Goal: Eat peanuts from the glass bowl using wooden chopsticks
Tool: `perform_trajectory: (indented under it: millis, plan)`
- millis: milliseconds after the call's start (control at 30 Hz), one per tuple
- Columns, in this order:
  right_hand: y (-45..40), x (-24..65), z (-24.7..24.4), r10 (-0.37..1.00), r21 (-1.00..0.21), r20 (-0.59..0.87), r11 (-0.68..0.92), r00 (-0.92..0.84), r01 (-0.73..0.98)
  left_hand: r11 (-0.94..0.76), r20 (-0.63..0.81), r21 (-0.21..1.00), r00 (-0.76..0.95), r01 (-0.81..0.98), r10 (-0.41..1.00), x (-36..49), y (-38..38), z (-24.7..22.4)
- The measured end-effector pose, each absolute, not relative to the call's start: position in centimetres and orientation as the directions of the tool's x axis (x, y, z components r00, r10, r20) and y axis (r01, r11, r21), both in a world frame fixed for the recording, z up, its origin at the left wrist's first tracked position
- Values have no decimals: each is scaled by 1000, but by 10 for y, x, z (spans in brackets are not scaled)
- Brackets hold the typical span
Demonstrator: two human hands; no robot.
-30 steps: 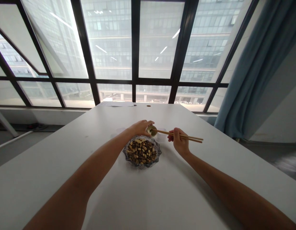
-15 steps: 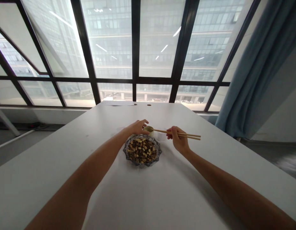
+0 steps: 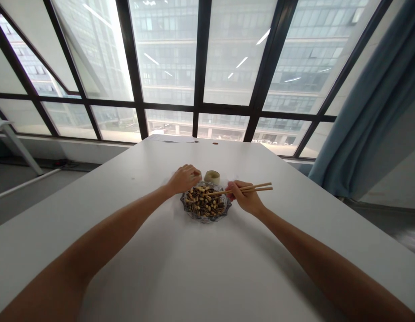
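A scalloped clear glass bowl (image 3: 187,209) stands on the white table, filled with brown sunflower seeds and pale peanuts (image 3: 207,203). My left hand (image 3: 184,179) is at the bowl's far left rim, fingers curled inward; what they hold, if anything, is hidden. Behind the bowl is a small pale yellow-green cup (image 3: 212,177), just right of that hand's fingertips. A pair of wooden chopsticks (image 3: 257,187) is in my right hand (image 3: 246,197), to the right of the bowl. Their tips reach left into the seeds and peanuts; whether they pinch a piece is too small to tell.
The white table (image 3: 194,268) extends to the window wall, with papers (image 3: 172,139) at its far edge and a small brown round spot (image 3: 215,143) beside them. A blue curtain (image 3: 358,116) hangs at the right. Faint clear items beside the cup are hard to make out.
The chopsticks moved from the cup's mouth down into the bowl. My left hand drew left and back from the cup to the bowl's rim, its fingers curling. The view shifted slightly.
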State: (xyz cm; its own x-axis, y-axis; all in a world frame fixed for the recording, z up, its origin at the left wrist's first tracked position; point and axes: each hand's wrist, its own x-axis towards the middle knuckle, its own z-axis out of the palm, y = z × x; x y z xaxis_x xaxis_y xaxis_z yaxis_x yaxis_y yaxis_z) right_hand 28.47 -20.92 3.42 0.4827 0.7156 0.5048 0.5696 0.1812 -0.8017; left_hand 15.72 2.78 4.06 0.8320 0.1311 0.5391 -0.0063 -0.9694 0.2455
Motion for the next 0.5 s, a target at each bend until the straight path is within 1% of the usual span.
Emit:
perform_trajectory:
  millis: [133,233,333,433,500]
  plan:
    - [-208,278,33,738,-685,557,149,382,713,-964,586,262,788,37,190,119,30,22]
    - [-207,273,36,742,-577,596,131,307,806,-941,559,327,784,89,268,109,33,8]
    - [-207,269,36,743,-501,619,121,257,857,-905,540,406,766,126,349,110,34,-3]
    - [-209,269,30,726,-472,640,112,253,874,-876,532,467,754,120,387,114,35,-11]
    - [-211,272,24,700,-497,653,108,289,861,-861,513,495,762,114,396,115,35,-16]
